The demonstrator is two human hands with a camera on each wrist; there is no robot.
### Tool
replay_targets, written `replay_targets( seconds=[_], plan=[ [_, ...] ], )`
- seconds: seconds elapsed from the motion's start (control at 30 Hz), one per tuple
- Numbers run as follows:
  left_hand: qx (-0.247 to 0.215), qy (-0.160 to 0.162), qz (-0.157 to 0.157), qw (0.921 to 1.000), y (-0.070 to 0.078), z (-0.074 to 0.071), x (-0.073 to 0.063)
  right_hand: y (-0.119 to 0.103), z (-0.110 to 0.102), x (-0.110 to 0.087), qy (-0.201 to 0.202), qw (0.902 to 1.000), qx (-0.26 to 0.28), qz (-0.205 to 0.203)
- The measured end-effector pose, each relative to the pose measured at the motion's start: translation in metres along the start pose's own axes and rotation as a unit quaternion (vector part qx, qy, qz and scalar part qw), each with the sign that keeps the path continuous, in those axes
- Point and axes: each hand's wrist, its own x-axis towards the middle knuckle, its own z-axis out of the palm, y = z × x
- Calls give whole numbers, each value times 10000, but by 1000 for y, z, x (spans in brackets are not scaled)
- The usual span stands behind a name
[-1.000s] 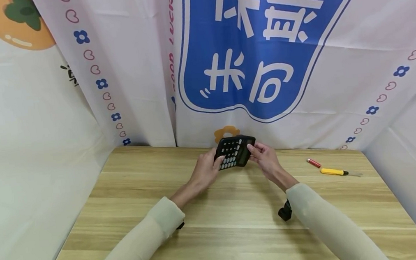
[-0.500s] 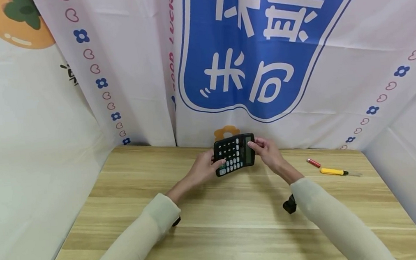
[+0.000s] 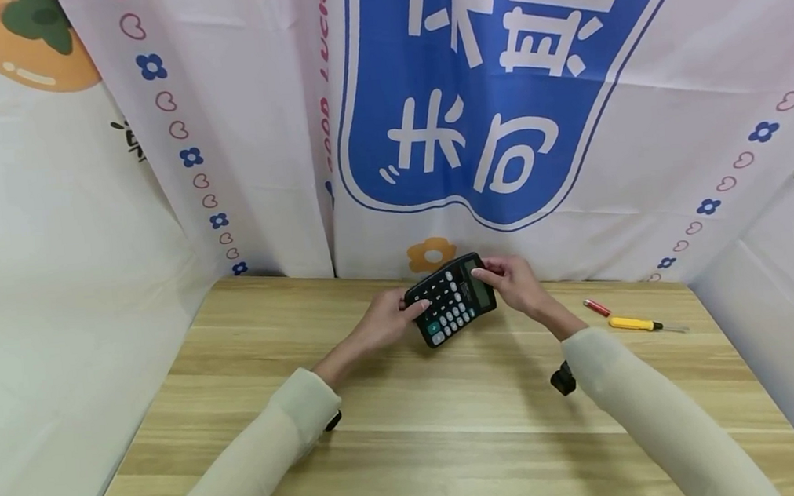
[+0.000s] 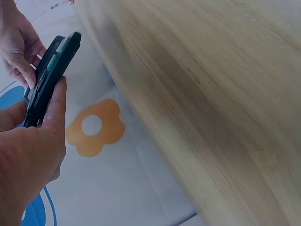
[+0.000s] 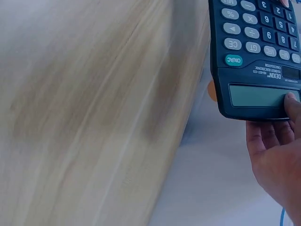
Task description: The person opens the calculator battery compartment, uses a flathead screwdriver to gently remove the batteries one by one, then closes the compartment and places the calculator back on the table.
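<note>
Both hands hold a black calculator (image 3: 450, 300) above the back edge of the table, its keys facing up toward the head camera. My left hand (image 3: 385, 320) grips the end with the number keys, thumb on top and fingers underneath. At the display end, my right hand (image 3: 516, 285) pinches the calculator, its thumb over the corner of the screen. The right wrist view shows the calculator's blank grey display (image 5: 258, 96) and a green ON/AC key (image 5: 233, 60). Seen nearly edge-on in the left wrist view, the calculator (image 4: 51, 77) sits between thumb and fingers.
To the right on the wooden table (image 3: 415, 451) lie a small red battery (image 3: 597, 308) and a yellow-handled screwdriver (image 3: 633, 323). A printed white curtain (image 3: 277, 172) hangs right behind the table's back edge, with more white cloth at both sides.
The calculator has turned clockwise and tilted so its keys face the head camera more fully. My right hand has shifted slightly to the right with it; both hands keep their hold.
</note>
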Motion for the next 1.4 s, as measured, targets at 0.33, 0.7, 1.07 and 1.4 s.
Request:
replay_targets(
  seconds=[0.33, 0.7, 1.07, 1.4],
  plan=[
    [-113, -250, -32, 9996, -4, -2, -2, -12, -3, 5, -412, 9949, -780, -498],
    [-440, -943, -494, 9933, -9, 2, -3, -26, -9, 12, -981, 9856, -1187, -698],
    [-271, -1466, -569, 9872, -11, 6, -5, -33, -4, 15, -1541, 9770, -1286, -716],
    [203, -1450, -495, 9880, -17, 8, -1, -52, 1, 24, -1944, 9561, -1983, -934]
  ],
)
